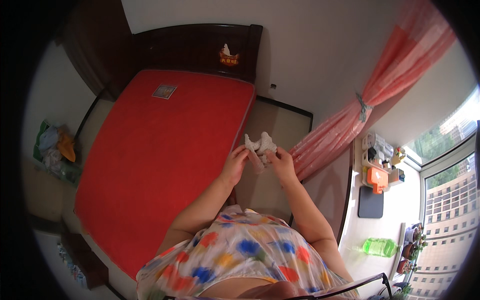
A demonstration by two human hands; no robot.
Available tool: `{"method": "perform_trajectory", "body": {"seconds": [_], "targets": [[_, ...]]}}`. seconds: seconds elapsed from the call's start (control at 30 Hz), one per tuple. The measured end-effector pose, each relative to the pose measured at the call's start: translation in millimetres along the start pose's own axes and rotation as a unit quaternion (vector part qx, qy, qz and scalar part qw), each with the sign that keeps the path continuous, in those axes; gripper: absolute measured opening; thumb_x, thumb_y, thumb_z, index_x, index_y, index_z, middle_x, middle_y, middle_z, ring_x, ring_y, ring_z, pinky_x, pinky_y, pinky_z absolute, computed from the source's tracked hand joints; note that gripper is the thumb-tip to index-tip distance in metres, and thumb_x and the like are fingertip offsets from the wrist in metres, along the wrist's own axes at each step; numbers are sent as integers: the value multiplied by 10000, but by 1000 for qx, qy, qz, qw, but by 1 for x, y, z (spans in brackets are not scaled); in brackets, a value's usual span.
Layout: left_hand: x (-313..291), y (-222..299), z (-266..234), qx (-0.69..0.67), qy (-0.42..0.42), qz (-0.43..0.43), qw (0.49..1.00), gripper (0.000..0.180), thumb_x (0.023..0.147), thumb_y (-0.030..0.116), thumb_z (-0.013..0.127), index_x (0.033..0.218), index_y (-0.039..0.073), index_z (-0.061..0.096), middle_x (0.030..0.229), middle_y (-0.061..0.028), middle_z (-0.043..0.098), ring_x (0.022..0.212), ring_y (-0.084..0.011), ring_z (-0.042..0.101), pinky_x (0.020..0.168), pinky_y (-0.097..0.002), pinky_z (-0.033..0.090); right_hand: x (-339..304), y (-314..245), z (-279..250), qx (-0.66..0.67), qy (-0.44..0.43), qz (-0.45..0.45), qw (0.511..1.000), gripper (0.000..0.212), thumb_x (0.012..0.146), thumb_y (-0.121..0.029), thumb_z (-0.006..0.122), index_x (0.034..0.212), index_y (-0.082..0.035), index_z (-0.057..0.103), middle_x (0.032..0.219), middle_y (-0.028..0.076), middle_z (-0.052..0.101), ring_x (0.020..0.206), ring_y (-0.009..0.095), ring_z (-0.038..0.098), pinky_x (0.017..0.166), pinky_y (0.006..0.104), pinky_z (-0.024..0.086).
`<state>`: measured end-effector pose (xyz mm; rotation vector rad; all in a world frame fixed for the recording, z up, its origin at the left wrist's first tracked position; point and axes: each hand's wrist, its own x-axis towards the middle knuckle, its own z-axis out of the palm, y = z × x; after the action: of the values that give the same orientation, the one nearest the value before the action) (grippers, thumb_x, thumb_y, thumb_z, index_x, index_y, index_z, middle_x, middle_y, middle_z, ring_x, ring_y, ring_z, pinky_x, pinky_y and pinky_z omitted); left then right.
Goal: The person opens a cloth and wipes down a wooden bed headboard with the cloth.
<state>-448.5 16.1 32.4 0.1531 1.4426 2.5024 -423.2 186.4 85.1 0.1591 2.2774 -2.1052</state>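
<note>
In front of my body, over the gap beside the bed, I hold up a small white knitted-looking piece (pixel 267 142) with a bumpy texture. Its upper edge splits into two raised parts, and a paler part hangs below. Exactly what kind of item it is I cannot make out. My left hand (pixel 236 164) pinches its left side between thumb and fingers. On the other side my right hand (pixel 282 162) is closed on its lower right. The fingertips of both hands are partly covered by the white piece.
A bed with a bare red mattress (pixel 170 150) and dark headboard (pixel 195 50) lies to my left. Pink curtains (pixel 345 122) hang at the right. On the windowsill are an orange container (pixel 377 180), a dark mat (pixel 370 202) and a green bottle (pixel 380 247). Bagged things (pixel 55 147) sit far left.
</note>
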Motion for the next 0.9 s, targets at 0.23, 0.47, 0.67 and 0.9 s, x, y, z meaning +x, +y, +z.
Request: {"method": "perform_trajectory", "body": {"seconds": [0.23, 0.47, 0.67, 0.9], "targets": [[99, 64, -38, -204, 21, -129, 970, 298, 924, 264, 475, 1166, 91, 474, 1111, -58, 548, 1045, -190, 524, 920, -358, 402, 98, -31, 13, 200, 79, 74, 974, 114, 896, -170, 566, 944, -69, 586, 829, -44, 559, 763, 44, 467, 682, 184, 359], [190, 75, -91, 118, 51, -76, 989, 357, 881, 149, 459, 1226, 95, 382, 1050, -88, 553, 906, -178, 559, 792, -329, 460, 196, -39, 33, 101, 44, -56, 992, 102, 870, -140, 605, 902, -46, 579, 801, -41, 558, 689, 38, 465, 589, 186, 350], [252, 99, -104, 13, 133, -117, 984, 422, 875, 90, 392, 1292, 148, 373, 983, -84, 572, 858, -176, 563, 748, -320, 474, 267, -47, 36, 108, 84, -81, 987, 124, 882, -54, 551, 996, -23, 586, 831, -4, 579, 733, 79, 517, 669, 212, 424], [332, 101, -128, 50, 28, -40, 998, 306, 926, 128, 403, 1198, 59, 526, 1095, -98, 591, 1012, -203, 566, 835, -329, 469, 376, -32, 0, 30, -35, -30, 998, 354, 835, 34, 524, 1182, -37, 546, 904, 17, 573, 835, 101, 512, 780, 231, 412]]}}
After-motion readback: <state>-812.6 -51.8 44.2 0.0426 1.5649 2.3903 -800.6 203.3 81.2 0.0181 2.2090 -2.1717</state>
